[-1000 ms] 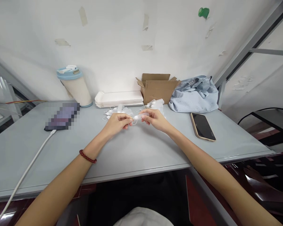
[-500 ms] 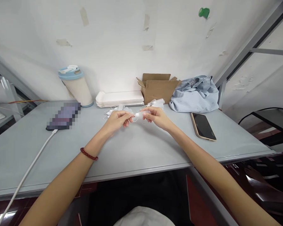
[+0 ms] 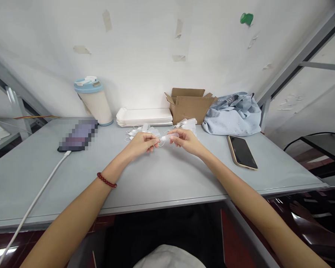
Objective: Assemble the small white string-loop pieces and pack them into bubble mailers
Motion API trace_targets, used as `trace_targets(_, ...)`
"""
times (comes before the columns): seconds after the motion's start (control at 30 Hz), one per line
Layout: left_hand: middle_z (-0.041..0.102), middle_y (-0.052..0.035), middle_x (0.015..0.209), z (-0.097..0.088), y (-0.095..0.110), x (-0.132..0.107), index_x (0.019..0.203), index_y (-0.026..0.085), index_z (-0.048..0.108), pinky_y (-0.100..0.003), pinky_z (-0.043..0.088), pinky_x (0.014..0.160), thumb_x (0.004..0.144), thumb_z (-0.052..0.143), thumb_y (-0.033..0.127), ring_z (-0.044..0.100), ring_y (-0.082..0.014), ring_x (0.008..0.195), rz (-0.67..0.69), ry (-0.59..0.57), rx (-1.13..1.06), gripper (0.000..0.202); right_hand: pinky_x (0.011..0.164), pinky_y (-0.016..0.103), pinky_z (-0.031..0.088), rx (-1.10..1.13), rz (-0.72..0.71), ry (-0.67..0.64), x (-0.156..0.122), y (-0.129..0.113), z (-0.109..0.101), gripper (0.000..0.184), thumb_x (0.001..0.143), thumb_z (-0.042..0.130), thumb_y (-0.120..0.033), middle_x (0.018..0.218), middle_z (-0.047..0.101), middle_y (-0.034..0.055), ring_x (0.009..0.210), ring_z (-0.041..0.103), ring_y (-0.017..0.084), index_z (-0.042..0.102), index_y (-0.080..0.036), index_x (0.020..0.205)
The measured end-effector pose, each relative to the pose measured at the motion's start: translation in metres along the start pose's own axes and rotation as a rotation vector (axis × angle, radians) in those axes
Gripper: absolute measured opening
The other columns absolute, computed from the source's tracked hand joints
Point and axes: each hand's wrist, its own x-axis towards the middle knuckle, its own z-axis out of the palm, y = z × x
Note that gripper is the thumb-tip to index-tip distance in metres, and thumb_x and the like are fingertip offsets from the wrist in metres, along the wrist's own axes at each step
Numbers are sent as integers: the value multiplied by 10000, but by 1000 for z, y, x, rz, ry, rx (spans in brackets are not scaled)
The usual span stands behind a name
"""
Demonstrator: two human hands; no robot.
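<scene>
Front-left of the cardboard box (image 3: 188,106), a heap of small white pieces (image 3: 139,130) lies on the counter (image 3: 162,178), finished or not I cannot tell. Nearer than the box, the left hand (image 3: 141,143) pinches one end of a single white piece (image 3: 165,138), the right hand (image 3: 185,140) pinching its other end.

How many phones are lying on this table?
2. The left phone lies before the cup; the right phone lies before the cloth. None seems hidden.

Red bracelet (image 3: 106,180), white garment (image 3: 169,260)
Small dark red beads ring the left wrist (image 3: 109,174); the left forearm (image 3: 78,210) and right forearm (image 3: 248,197) are bare to the frame's edge.
</scene>
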Motion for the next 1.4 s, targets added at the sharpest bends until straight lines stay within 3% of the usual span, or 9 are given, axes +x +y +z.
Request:
trace_targets(0.1, 619, -13, 638, -4, 0, 2, 684, 145, 647, -230, 370, 495, 718, 610, 365, 481, -93, 508, 9, 99, 32, 225, 631, 273, 460, -177, -69, 72, 3, 8, -3, 342, 815, 585, -406, 860, 646, 42, 714, 571, 142, 574, -174, 1066)
trace_targets(0.23, 618, -3, 598, -14, 1, 4, 648, 149, 629, -244, 389, 522, 723, 580, 340, 489, -107, 488, 29, 394, 176, 211, 772, 345, 469, -482, -151, 159, 7, 23, -9, 326, 841, 560, -304, 1061, 623, 100, 898, 573, 205, 536, -169, 1136)
trace_targets(0.33, 650, -14, 625, -19, -5, 7, 647, 159, 630, -257, 412, 579, 745, 522, 306, 547, -141, 545, 54, 555, 362, 208, 872, 395, 440, -658, -206, 144, 8, 30, -11, 309, 858, 527, -232, 1138, 597, 127, 1024, 535, 250, 539, -161, 1159)
trace_targets(0.4, 677, -35, 677, -22, -12, 9, 663, 165, 639, -267, 424, 635, 754, 485, 285, 593, -173, 632, 79, 601, 496, 216, 898, 411, 423, -761, -219, 105, 8, 32, -11, 322, 865, 508, -196, 1175, 582, 133, 1067, 508, 266, 540, -166, 1184)
trace_targets(0.6, 697, -91, 776, -22, -23, 11, 732, 177, 657, -305, 432, 680, 761, 497, 359, 627, -237, 757, 17, 562, 599, 244, 860, 405, 411, -991, -96, -46, 4, 27, -6, 352, 873, 478, -124, 1251, 539, 132, 1111, 458, 284, 563, -183, 1210)
trace_targets(0.83, 689, -77, 760, -21, -17, 8, 849, 176, 637, -304, 430, 664, 767, 510, 384, 616, -232, 735, 16, 589, 598, 257, 853, 389, 386, -1050, -41, -68, 4, 27, -4, 319, 885, 482, -143, 1208, 538, 147, 1090, 459, 275, 594, -190, 1180)
trace_targets(1.07, 680, -62, 738, -19, -14, 7, 854, 169, 626, -294, 418, 660, 779, 488, 348, 601, -211, 698, 30, 571, 580, 238, 813, 387, 373, -1139, -38, -75, 6, 26, -4, 319, 888, 408, -112, 1097, 595, 156, 1041, 460, 291, 628, -166, 1114)
trace_targets(1.23, 681, -57, 743, -17, -13, 6, 858, 169, 630, -287, 413, 656, 776, 485, 336, 599, -203, 701, 45, 562, 555, 236, 798, 348, 369, -978, -98, 82, 7, 22, -7, 272, 858, 428, -97, 981, 636, 118, 964, 488, 259, 633, -174, 1018)
trace_targets(1.4, 660, -30, 685, -10, -8, 4, 826, 170, 624, -276, 414, 625, 759, 507, 348, 571, -165, 588, 46, 450, 404, 223, 715, 292, 384, -561, -171, 242, 5, 15, -8, 149, 852, 492, -203, 836, 630, 42, 810, 531, 191, 591, -193, 963)
